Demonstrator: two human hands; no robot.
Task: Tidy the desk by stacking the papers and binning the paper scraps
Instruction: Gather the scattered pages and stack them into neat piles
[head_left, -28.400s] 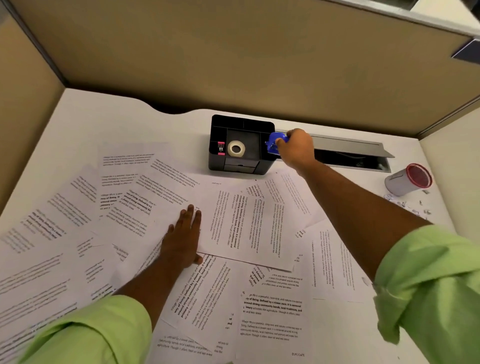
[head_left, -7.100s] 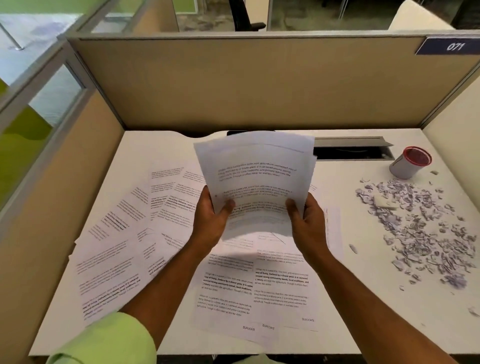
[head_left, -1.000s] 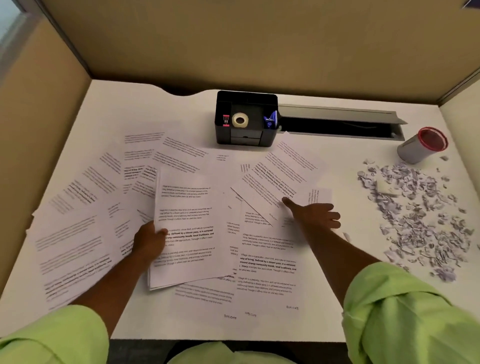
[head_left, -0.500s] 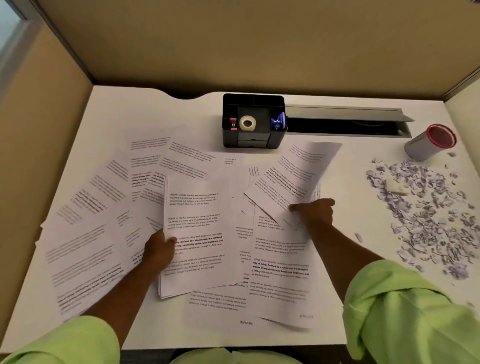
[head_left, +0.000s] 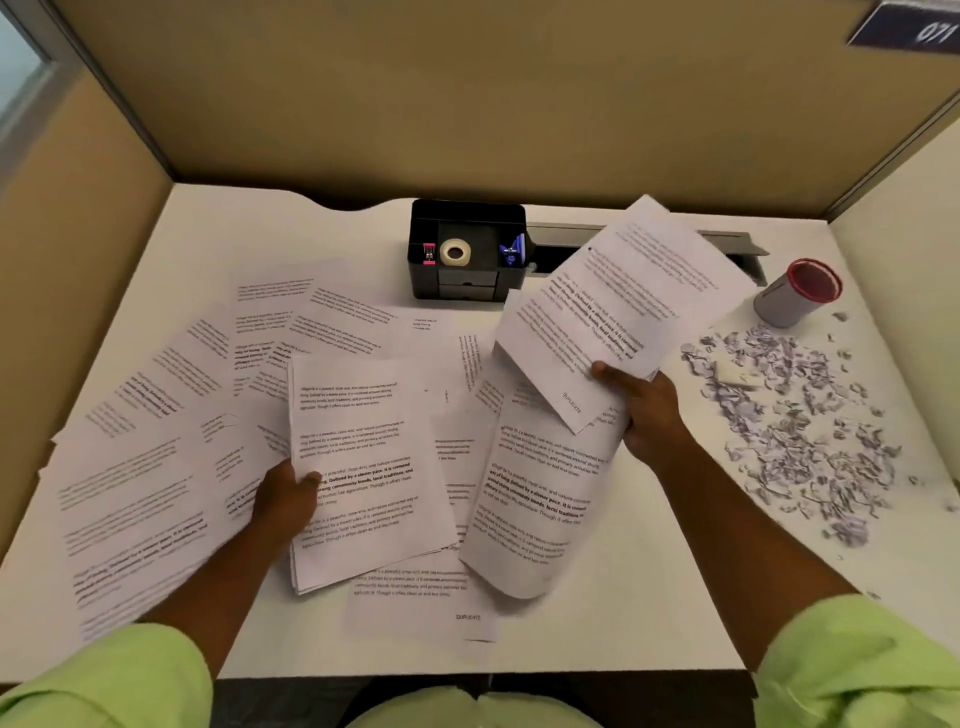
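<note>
Item one: our left hand (head_left: 283, 501) grips a stack of papers (head_left: 363, 467) at its left edge, thumb curled over the top sheet and the other fingers hidden beneath. The stack sits near the middle of the desk (head_left: 649, 597), its lower edge over a loose sheet marked DUPLICATE (head_left: 415, 597).

Item two: our right hand (head_left: 647, 410) pinches several lifted sheets (head_left: 618, 306), thumb on top and fingers behind. The upper sheets tilt toward the back right; one long sheet (head_left: 530, 499) droops from the same grip and curls at its lower end, just above the desk.

Item three: spread papers (head_left: 156, 441) fan out across the left half of the desk, overlapping, reaching its left edge and running toward the front edge.

Item four: paper scraps (head_left: 800, 426) lie scattered over the right side, well apart from the stack, spreading close to the right wall.

Item five: a grey cup with a red rim (head_left: 797, 291) lies tilted just behind the scraps.

Item six: a black organiser (head_left: 465, 288) stands at the back centre, holding a roll of tape (head_left: 455, 252).

Open room: we see bare desk at the back left corner, and at the front right between the drooping sheet and the scraps.
</note>
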